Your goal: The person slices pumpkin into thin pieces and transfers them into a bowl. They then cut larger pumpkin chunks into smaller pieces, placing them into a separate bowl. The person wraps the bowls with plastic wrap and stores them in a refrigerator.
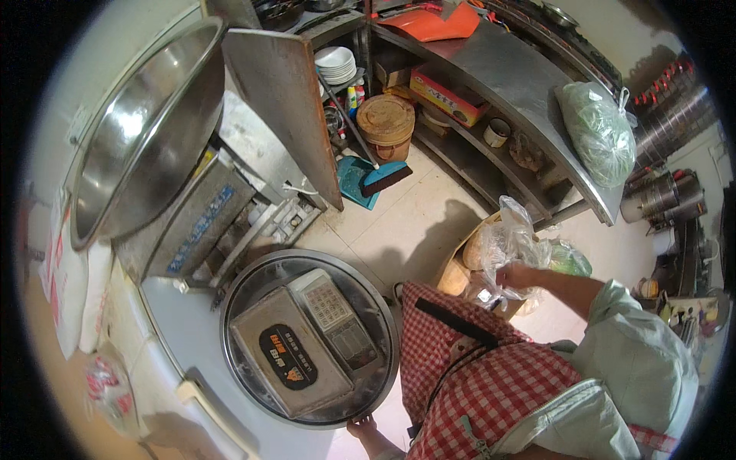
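My right hand (514,276) grips a clear plastic bag (506,244) over a cardboard box (445,279). Rounded tan items (454,276) show inside the box, partly under the plastic; what they are is unclear. At the bottom, my left hand (362,427) touches the near rim of a large round metal tray (253,397). Its fingertips are partly hidden, so whether they close on the rim is unclear. A digital platform scale (299,345) with keypad and display lies in the tray. Beneath the tray is a pale smooth surface (276,440).
A big steel bowl (149,132) leans at upper left beside an upright board (282,103). A broom (388,175) and dustpan (353,181) stand near a lidded brown bucket (385,126). A bag of greens (598,132) rests on the steel counter (512,63).
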Demonstrator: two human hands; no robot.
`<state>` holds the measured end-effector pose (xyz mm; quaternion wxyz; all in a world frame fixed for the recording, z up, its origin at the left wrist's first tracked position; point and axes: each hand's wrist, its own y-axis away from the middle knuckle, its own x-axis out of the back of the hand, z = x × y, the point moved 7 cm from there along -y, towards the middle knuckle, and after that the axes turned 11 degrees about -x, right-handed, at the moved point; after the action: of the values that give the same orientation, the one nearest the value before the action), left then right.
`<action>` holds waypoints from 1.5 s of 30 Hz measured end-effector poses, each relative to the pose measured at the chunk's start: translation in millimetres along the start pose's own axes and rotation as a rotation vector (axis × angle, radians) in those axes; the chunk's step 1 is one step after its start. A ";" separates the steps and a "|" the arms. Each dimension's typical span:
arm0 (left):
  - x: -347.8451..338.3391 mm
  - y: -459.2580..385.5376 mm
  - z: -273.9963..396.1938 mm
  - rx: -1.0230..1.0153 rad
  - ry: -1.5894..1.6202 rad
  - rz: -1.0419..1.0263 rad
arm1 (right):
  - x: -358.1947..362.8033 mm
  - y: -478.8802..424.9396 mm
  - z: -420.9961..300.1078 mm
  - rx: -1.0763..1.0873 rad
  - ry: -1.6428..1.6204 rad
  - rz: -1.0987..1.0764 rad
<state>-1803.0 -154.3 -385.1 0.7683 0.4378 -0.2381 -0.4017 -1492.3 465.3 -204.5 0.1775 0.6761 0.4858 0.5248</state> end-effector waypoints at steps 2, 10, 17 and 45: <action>-31.1 16.5 14.4 -0.042 -0.036 0.011 | 59.7 -23.3 -37.7 0.003 -0.004 0.125; -216.9 92.1 -27.4 -0.107 -0.603 -0.133 | 322.8 -254.5 -126.8 0.076 -0.264 0.569; -542.6 189.9 -115.8 -0.181 -1.011 -0.442 | 537.3 -524.6 -162.6 0.172 -0.412 1.078; -767.1 337.3 -187.1 0.265 -0.443 -1.074 | 335.0 -300.4 -295.7 0.965 0.141 -0.163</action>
<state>-1963.5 668.4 -198.8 0.3286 0.4951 -0.1860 -0.7825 -1902.1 807.7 -135.6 -0.1484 0.6039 0.7355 0.2689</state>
